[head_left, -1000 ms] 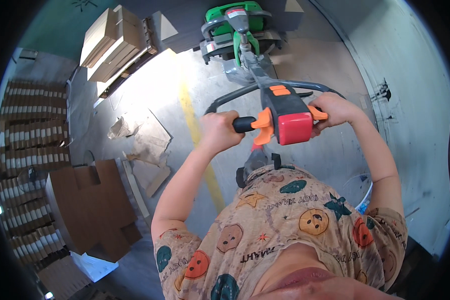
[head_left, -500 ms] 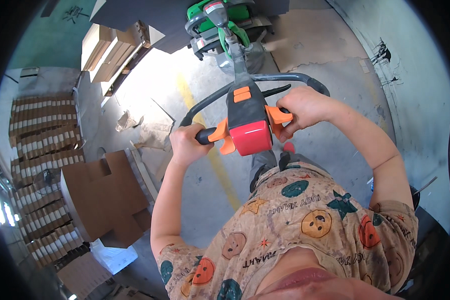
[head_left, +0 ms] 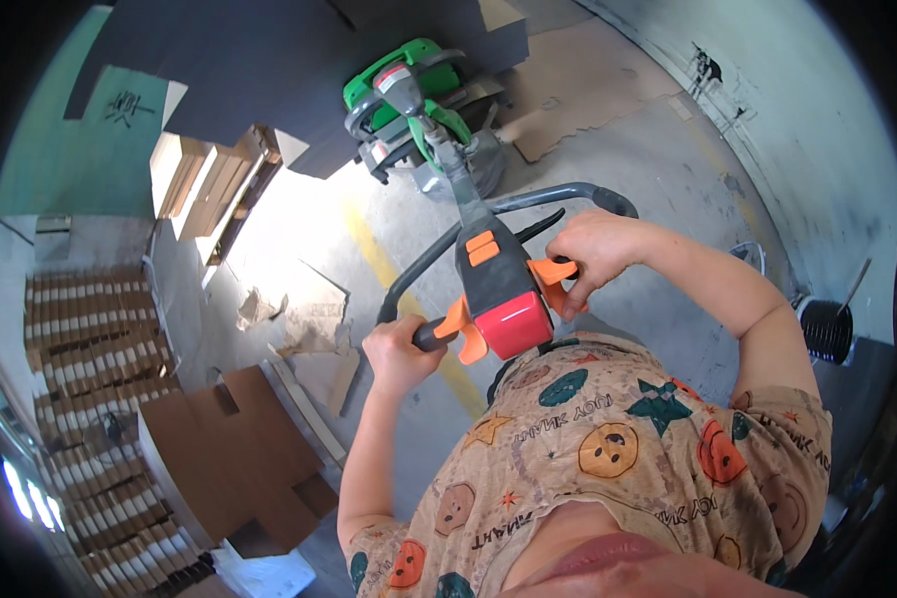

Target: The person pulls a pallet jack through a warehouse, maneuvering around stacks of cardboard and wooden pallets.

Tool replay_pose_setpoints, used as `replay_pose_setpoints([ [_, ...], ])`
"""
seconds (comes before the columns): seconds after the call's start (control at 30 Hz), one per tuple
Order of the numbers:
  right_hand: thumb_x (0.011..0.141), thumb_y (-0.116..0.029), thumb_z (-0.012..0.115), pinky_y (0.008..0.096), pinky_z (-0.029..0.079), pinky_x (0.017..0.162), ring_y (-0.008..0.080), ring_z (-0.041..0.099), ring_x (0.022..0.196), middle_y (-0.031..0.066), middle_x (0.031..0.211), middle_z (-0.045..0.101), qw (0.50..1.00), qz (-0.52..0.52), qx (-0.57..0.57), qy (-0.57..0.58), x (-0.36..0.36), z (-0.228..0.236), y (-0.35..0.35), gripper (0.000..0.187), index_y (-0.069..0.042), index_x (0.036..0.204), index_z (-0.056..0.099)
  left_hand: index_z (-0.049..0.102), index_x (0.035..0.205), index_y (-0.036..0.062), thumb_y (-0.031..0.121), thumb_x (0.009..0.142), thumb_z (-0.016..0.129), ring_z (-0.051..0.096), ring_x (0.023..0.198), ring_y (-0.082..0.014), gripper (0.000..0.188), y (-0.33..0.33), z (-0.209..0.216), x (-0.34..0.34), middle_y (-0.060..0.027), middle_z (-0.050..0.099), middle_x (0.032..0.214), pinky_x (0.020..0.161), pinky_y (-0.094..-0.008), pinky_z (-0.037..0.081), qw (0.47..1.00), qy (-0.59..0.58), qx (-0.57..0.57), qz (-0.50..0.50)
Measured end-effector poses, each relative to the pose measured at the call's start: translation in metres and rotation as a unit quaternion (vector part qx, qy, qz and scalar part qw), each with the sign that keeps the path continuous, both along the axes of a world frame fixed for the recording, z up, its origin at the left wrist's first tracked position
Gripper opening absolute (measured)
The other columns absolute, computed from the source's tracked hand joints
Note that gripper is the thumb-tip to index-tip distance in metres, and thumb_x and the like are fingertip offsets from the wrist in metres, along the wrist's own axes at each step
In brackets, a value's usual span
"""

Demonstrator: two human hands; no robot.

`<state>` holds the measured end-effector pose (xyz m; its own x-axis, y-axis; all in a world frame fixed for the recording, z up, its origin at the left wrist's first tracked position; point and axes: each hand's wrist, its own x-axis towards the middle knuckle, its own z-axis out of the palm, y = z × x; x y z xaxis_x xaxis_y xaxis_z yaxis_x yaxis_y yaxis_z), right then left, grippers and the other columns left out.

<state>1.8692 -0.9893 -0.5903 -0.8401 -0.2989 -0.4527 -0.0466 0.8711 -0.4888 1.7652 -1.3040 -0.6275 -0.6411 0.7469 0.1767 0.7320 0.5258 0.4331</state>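
The control handle (head_left: pixel 486 261) of a pallet truck stretches from my body toward its green and grey front (head_left: pixel 414 95). Its head is black with orange buttons (head_left: pixel 481 248) on top and a glossy red end (head_left: pixel 514 326) facing me. Orange thumb levers stick out on both sides. My left hand (head_left: pixel 401 354) wraps round the black left grip (head_left: pixel 430 336). On the other side, my right hand (head_left: pixel 596 249) is closed round the right grip, its thumb by the right orange lever (head_left: pixel 552 271). Most of that grip is hidden by my fingers.
A large dark panel (head_left: pixel 239 60) stands beyond the truck. Rows of stacked cardboard (head_left: pixel 95 324) and a brown cardboard piece (head_left: pixel 231 448) are at left. Cardboard scraps (head_left: pixel 314 309) lie on the floor. A white wall (head_left: pixel 767 110) and a black bucket (head_left: pixel 825 331) are at right.
The handle's red end appears lower and closer to my shirt. The view has shifted, showing more of the dark panel and the bucket at right. Both hands keep their hold.
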Motion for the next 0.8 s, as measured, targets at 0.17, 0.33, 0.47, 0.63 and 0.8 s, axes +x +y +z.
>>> replay_pose_setpoints([
  [0.17,0.054,-0.063,0.078,0.0371,0.048,0.062,0.0297,0.064,0.07,0.0097,0.068,0.065,0.997,-0.012,-0.034,-0.061,0.012,0.012,0.009,0.065,-0.004,0.078,0.066,0.065,0.067,0.012,0.018,0.051,0.075,0.06,0.056,-0.0261,0.02,0.006,-0.002,0.013,-0.0049,0.06,0.059,0.053,-0.0373,0.048,1.0,-0.006,0.001,-0.001],
  [0.33,0.056,-0.054,0.083,0.0377,0.049,0.078,0.0276,0.061,0.09,0.0152,0.102,0.065,0.985,-0.068,-0.156,0.018,0.018,-0.001,0.046,0.075,-0.001,0.104,0.062,0.063,0.067,0.0115,0.018,0.052,0.075,0.059,0.053,-0.0259,0.02,0.019,0.006,0.026,-0.0051,0.058,0.057,0.051,-0.0362,0.046,1.0,0.01,0.02,-0.003],
  [0.47,0.058,-0.061,0.078,0.0384,0.046,0.089,0.0327,0.057,0.103,0.0195,0.108,0.063,0.953,-0.029,-0.099,0.286,0.028,-0.029,0.051,0.087,0.001,0.115,0.057,0.063,0.067,0.0111,0.019,0.052,0.077,0.058,0.053,-0.0263,0.022,0.02,0.006,0.027,-0.0053,0.057,0.057,0.05,-0.0364,0.046,0.999,0.02,0.018,-0.018],
  [0.63,0.058,-0.078,0.066,0.0433,0.039,0.1,0.0375,0.048,0.12,0.0244,0.121,0.057,0.994,0.016,0.007,-0.104,0.015,-0.006,0.043,0.109,0.005,0.127,0.049,0.066,0.071,0.0075,0.019,0.056,0.08,0.06,0.054,-0.0282,0.024,0.014,0.007,0.04,-0.0104,0.059,0.058,0.052,-0.0352,0.046,1.0,-0.003,-0.012,-0.005],
  [0.8,0.057,-0.075,0.069,0.043,0.038,0.102,0.0371,0.048,0.122,0.0254,0.123,0.056,0.999,0.017,-0.018,-0.039,0.041,-0.023,0.063,0.107,0.003,0.129,0.05,0.063,0.068,0.0097,0.019,0.054,0.079,0.058,0.052,-0.0278,0.024,0.038,0.0,0.057,-0.0077,0.058,0.057,0.049,-0.0367,0.045,0.999,0.033,0.017,-0.032],
])
